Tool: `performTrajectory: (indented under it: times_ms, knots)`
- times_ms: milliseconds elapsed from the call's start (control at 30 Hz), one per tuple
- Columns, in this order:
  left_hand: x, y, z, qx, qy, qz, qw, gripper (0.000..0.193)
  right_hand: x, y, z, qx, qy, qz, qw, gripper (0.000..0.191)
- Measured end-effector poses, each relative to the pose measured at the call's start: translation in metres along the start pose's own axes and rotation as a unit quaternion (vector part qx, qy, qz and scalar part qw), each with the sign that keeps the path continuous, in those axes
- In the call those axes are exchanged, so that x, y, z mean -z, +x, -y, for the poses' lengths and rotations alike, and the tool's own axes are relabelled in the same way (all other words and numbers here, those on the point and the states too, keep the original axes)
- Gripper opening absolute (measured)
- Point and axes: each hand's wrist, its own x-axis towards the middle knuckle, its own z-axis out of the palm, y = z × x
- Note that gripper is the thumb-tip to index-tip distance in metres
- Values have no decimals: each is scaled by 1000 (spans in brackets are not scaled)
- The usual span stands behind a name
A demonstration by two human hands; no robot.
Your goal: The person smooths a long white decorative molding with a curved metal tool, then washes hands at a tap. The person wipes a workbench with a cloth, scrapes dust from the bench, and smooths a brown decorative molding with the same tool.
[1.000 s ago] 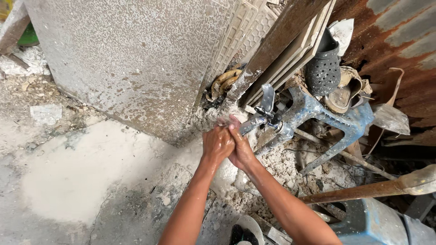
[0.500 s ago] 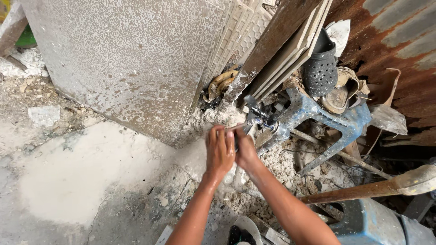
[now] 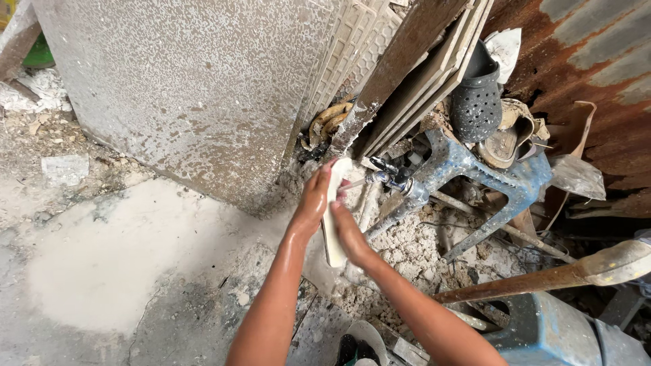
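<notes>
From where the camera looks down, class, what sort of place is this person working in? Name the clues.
Probably a building or renovation site, outdoors or in a rough shed. Clues: a rusted corrugated metal sheet, stacked tiles leaning by a dusty slab, and rubble on the ground. Both hands, left and right, hold a pale flat piece.

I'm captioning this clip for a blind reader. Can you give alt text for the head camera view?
Both wet hands, left hand and right hand, press a pale flat piece between them below a small tap. Around them lie rubble, a large grey slab, a paint-spattered blue stool and rusty sheet metal.
</notes>
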Motion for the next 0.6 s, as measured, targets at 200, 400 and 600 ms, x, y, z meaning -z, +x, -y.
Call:
performTrajectory:
  times_ms: [200,400,600]
  knots:
    - [-26,2,22,-196,280,-102,934,52,21,35,36,-16,91,-35,995,72]
    - [-41,-32,48,-303,351,-190,865,59,17,51,59,100,171,-79,977,56]
    - [-35,-35,51,-322,286,-223,875,54,2,41,73,-53,138,-96,984,70]
